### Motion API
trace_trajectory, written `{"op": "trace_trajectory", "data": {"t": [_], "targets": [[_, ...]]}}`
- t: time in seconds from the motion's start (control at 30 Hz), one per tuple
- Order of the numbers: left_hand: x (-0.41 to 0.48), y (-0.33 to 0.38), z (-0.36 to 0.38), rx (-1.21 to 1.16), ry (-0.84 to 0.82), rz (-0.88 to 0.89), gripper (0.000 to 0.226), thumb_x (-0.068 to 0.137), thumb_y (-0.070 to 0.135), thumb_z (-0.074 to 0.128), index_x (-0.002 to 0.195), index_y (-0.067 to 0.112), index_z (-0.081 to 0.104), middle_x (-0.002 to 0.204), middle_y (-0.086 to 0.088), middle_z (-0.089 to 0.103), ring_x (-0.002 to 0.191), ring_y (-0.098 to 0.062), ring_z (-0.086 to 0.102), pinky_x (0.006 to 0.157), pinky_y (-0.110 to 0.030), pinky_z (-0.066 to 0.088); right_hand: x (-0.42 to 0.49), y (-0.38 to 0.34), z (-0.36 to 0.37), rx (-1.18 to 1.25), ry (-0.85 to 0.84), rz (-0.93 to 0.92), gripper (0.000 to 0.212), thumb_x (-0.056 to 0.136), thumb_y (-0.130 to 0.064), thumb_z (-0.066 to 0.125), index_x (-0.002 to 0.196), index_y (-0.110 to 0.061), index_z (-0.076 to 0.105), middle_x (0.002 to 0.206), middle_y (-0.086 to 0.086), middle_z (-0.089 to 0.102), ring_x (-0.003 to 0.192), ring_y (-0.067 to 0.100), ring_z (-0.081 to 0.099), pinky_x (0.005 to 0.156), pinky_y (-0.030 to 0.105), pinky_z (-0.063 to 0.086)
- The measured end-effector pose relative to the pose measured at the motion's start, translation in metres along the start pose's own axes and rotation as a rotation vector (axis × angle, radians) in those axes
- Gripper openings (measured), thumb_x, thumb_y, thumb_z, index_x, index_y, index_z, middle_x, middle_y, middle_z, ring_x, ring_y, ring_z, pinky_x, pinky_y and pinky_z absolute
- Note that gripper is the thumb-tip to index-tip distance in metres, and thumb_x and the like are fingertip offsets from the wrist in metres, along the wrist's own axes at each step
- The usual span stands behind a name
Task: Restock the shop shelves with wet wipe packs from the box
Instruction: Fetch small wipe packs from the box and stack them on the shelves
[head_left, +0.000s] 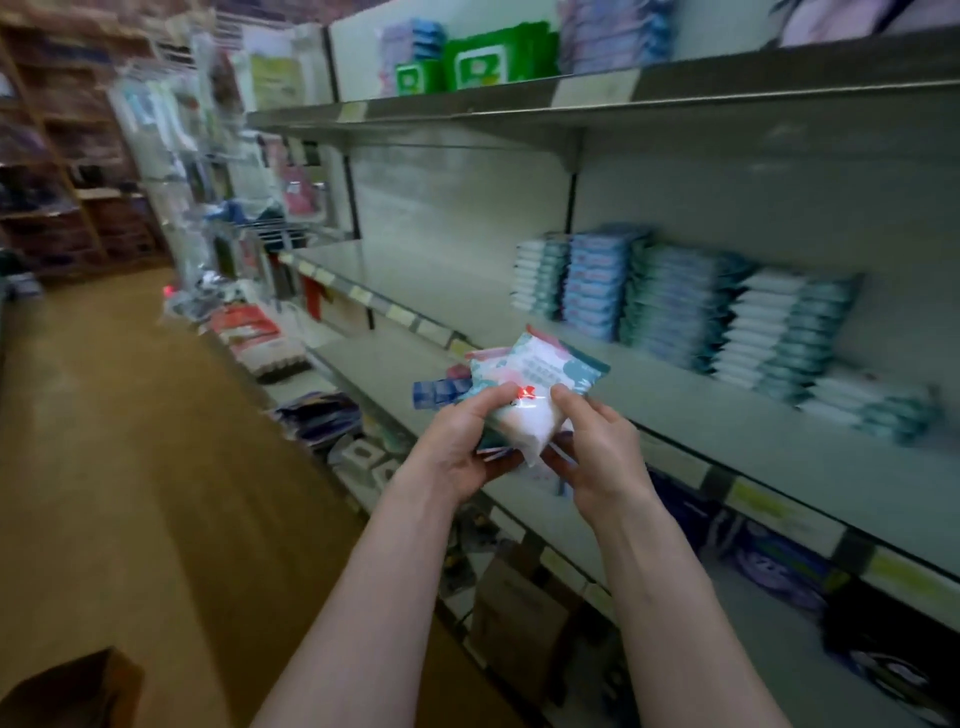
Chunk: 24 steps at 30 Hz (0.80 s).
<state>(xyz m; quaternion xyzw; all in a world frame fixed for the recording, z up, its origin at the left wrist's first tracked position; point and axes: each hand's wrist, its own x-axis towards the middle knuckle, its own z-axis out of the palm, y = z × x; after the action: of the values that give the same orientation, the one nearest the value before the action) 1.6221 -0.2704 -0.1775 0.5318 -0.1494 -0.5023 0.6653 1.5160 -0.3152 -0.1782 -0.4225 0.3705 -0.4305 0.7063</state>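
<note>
Step in hand: I judge this as carrying to the shelf. A bundle of wet wipe packs is held in the air and not yet set down.
Task's thing: the bundle sits near the centre of my view, just above the front edge of the middle shelf. A pale pack with a teal edge lies on top, and darker blue packs poke out at its 9 o'clock side.
Left hand: at 7 o'clock of the bundle, fingers curled beneath the packs and thumb pressed on top, gripping them.
Right hand: at 5 o'clock of the bundle, thumb on top and fingers tucked underneath, gripping the same packs.
Arms: both forearms are bare and reach up from the bottom of the frame toward 12 o'clock, drawing together at the bundle.
Shelf stock: stacked rows of packs stand at 2 o'clock of the hands, toward the shelf's back. The shelf is bare from 10 to 12 o'clock.
Next move, my judgement: push forward and lay the bundle on the bare stretch, flat and squared with the rows.
Box: a brown corner at 7 o'clock of the frame, on the floor; the picture is blurred and I cannot tell its contents.
</note>
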Motion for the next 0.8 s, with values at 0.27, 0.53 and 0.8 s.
{"op": "trace_trajectory", "data": {"t": [0.27, 0.53, 0.8], "targets": [[0.067, -0.009, 0.076, 0.088, -0.158, -0.113, 0.023, 0.09, 0.024, 0.065, 0.107, 0.009, 0.063, 0.101, -0.014, 0.065, 0.075, -0.024, 0.063, 0.052, -0.029, 0.053, 0.04, -0.032, -0.05, 0.04, 0.243, -0.069, 0.009, 0.09, -0.014, 0.063, 0.083, -0.011, 0.067, 0.069, 0.004, 0.067, 0.062, 0.016, 0.062, 0.062, 0.028, 0.053], [0.121, 0.003, 0.137, 0.142, -0.371, -0.189, 0.019, 0.091, 0.024, 0.065, 0.097, 0.006, 0.062, 0.09, -0.015, 0.066, 0.072, -0.027, 0.064, 0.053, -0.034, 0.058, 0.088, -0.063, -0.078, 0.027, 0.387, -0.124, 0.003, 0.089, -0.018, 0.063, 0.089, -0.014, 0.064, 0.083, 0.004, 0.07, 0.073, 0.016, 0.065, 0.068, 0.028, 0.054], [0.148, 0.001, 0.177, 0.21, -0.602, -0.306, 0.019, 0.092, 0.021, 0.064, 0.103, 0.006, 0.061, 0.107, -0.018, 0.065, 0.082, -0.032, 0.066, 0.063, -0.045, 0.059, 0.105, -0.088, -0.117, -0.017, 0.555, -0.125, 0.011, 0.088, -0.025, 0.065, 0.092, -0.015, 0.064, 0.084, 0.005, 0.071, 0.075, 0.015, 0.065, 0.063, 0.027, 0.051]]}}
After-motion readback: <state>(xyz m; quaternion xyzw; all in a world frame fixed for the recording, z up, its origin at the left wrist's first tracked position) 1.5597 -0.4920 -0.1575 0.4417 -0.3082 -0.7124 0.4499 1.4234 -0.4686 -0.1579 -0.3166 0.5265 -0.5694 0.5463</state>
